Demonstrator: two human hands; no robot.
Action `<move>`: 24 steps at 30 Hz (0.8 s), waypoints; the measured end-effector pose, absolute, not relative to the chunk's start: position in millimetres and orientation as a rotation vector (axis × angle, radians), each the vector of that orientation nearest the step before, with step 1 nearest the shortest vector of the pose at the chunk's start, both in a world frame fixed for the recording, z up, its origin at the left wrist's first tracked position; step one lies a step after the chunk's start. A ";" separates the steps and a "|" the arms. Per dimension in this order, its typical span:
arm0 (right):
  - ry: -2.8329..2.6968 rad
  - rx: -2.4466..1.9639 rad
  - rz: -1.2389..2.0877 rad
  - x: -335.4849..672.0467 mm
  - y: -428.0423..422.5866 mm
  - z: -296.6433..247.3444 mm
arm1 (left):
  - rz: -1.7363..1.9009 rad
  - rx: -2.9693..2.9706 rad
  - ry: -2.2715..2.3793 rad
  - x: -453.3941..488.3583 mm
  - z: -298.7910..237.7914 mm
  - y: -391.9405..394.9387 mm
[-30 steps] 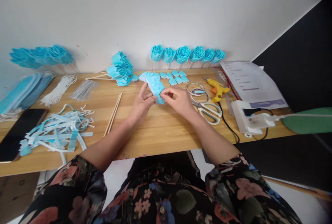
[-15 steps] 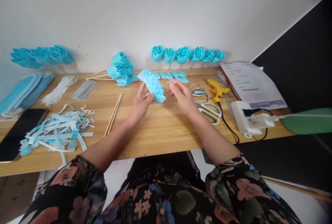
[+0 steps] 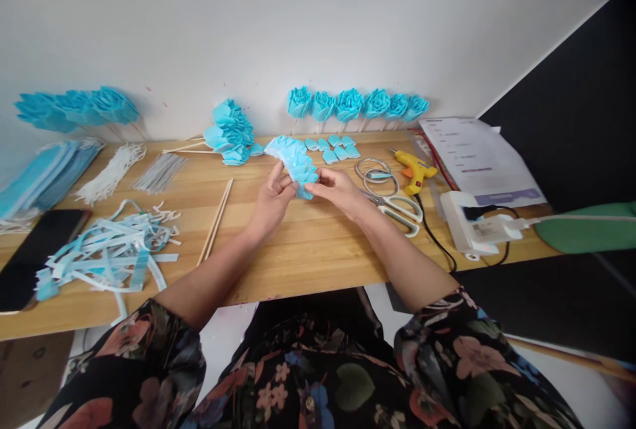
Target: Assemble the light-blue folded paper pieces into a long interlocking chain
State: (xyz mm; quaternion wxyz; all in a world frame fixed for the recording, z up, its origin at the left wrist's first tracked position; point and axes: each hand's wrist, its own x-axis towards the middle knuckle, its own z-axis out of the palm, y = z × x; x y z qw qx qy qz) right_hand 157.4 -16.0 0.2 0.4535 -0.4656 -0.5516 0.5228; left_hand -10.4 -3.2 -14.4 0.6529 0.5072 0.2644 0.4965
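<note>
A pleated strip of light-blue petals (image 3: 293, 159) is held above the wooden table. My left hand (image 3: 273, 197) grips its lower left edge between thumb and fingers. The fingers of my right hand (image 3: 340, 192) pinch the strip's lower right end. Just behind it, several small blue petal pieces (image 3: 338, 149) lie in rows on the table. To the right of my right hand are scissors with white handles (image 3: 400, 210) and a roll of tape (image 3: 377, 176). A heap of blue folded petals (image 3: 231, 131) stands behind my left hand.
Finished blue flowers on sticks (image 3: 349, 106) lean along the wall. A yellow glue gun (image 3: 416, 172), its cable and a white power strip (image 3: 462, 224) are on the right. Left are wooden sticks (image 3: 216, 220), fabric scraps (image 3: 109, 250), a phone (image 3: 40, 250) and blue masks (image 3: 50, 174).
My right hand has moved left and taken hold of the right end of the petal strip. The left hand keeps its grip, and the strip has turned slightly.
</note>
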 end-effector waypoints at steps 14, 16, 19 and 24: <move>-1.451 -1.228 1.118 162.4 -12.6 -5.3 | 1.140 1.175 0.698 -14.5 -17.2 1.6; -1.468 -1.231 1.110 162.5 -12.5 -6.0 | 1.147 1.181 0.701 -14.5 -17.9 2.4; -1.467 -1.230 1.114 162.4 -12.7 -6.0 | 1.145 1.179 0.682 -15.0 -18.9 3.9; -1.372 -1.171 1.242 163.6 -14.0 -1.9 | 1.134 1.171 0.643 -16.9 -21.0 7.3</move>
